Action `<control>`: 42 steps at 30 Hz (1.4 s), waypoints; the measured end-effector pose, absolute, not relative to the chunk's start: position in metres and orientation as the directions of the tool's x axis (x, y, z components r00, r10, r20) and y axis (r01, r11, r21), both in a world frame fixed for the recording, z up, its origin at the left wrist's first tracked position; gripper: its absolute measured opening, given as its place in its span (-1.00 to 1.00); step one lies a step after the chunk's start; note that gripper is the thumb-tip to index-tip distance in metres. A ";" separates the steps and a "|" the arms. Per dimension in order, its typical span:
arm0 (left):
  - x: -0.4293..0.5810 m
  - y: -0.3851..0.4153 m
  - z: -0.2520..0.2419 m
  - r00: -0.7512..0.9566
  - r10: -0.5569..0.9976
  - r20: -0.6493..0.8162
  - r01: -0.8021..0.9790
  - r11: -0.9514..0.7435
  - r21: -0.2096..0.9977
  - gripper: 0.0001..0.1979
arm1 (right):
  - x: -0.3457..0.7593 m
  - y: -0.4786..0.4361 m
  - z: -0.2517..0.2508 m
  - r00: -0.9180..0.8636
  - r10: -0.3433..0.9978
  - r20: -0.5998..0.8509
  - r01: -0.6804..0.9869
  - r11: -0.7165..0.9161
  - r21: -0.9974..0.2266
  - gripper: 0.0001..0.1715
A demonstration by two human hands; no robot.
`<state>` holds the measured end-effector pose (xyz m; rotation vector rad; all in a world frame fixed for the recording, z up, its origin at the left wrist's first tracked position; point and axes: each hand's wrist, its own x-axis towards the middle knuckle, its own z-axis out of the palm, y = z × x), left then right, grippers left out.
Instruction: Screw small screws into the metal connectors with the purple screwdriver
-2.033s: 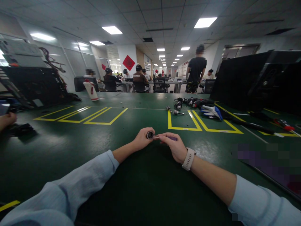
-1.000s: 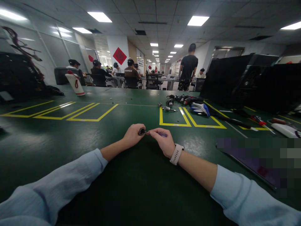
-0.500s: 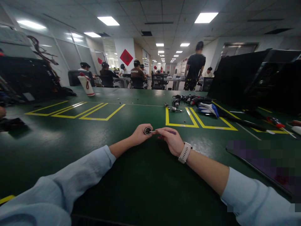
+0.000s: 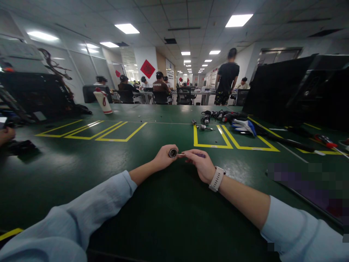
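Observation:
My left hand (image 4: 163, 157) is closed around a small round metal part (image 4: 172, 153), its open end facing me. My right hand (image 4: 200, 165) pinches a small screwdriver with a purple handle (image 4: 198, 155); its thin shaft points left into the round part. Both hands rest on the green table (image 4: 163, 214) in front of me. A pale watch (image 4: 217, 178) sits on my right wrist.
Yellow tape boxes (image 4: 212, 140) mark the table beyond my hands. Drill parts (image 4: 205, 119) and blue-white gloves (image 4: 244, 126) lie at the back right. A white bottle (image 4: 103, 102) stands at the back left. Another person's hand (image 4: 7, 134) shows at the left edge. People sit and stand beyond.
My hands have stayed together on the part and the screwdriver. Only my head view has shifted a little, left and right.

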<state>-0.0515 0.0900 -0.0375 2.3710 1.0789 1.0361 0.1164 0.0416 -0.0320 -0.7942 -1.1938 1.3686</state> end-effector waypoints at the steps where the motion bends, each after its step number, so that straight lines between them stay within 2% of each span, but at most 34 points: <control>1: -0.051 0.090 -0.037 0.453 0.760 0.466 0.478 -0.649 0.593 -0.90 | 0.116 0.042 -0.032 -0.176 0.972 0.155 -0.309 0.095 -0.946 -0.85; 4: -0.049 0.090 -0.037 0.465 0.772 0.434 0.397 -0.620 0.677 -0.82 | 0.115 0.043 -0.033 -0.145 0.975 0.166 -0.315 0.114 -0.942 -0.86; 9: -0.049 0.090 -0.037 0.419 0.801 0.427 0.373 -0.581 0.723 -0.81 | 0.114 0.042 -0.037 -0.056 0.956 0.289 -0.236 0.268 -0.934 -0.85; 12: -0.049 0.090 -0.037 0.427 0.798 0.426 0.377 -0.585 0.718 -0.82 | 0.114 0.040 -0.037 -0.060 0.940 0.337 -0.196 0.320 -0.927 -0.84; 21: -0.050 0.091 -0.037 0.466 0.779 0.420 0.429 -0.613 0.663 -0.82 | 0.114 0.040 -0.038 -0.106 0.931 0.350 -0.130 0.336 -0.933 -0.80; 24: -0.051 0.091 -0.038 0.478 0.776 0.411 0.471 -0.622 0.626 -0.83 | 0.114 0.039 -0.037 -0.124 0.940 0.319 -0.152 0.300 -0.942 -0.80; 27: -0.052 0.091 -0.039 0.493 0.772 0.402 0.501 -0.629 0.595 -0.86 | 0.116 0.040 -0.034 -0.127 0.965 0.228 -0.213 0.198 -0.957 -0.80; 32: -0.051 0.092 -0.040 0.489 0.783 0.383 0.425 -0.598 0.680 -0.84 | 0.119 0.044 -0.031 -0.183 0.977 0.109 -0.303 0.050 -0.952 -0.81; 37: -0.049 0.090 -0.039 0.450 0.814 0.367 0.352 -0.539 0.765 -0.79 | 0.120 0.046 -0.032 -0.190 0.977 0.097 -0.342 0.027 -0.939 -0.80; 42: -0.048 0.089 -0.037 0.416 0.822 0.389 0.377 -0.545 0.749 -0.78 | 0.118 0.043 -0.031 -0.166 0.979 0.118 -0.294 0.065 -0.954 -0.80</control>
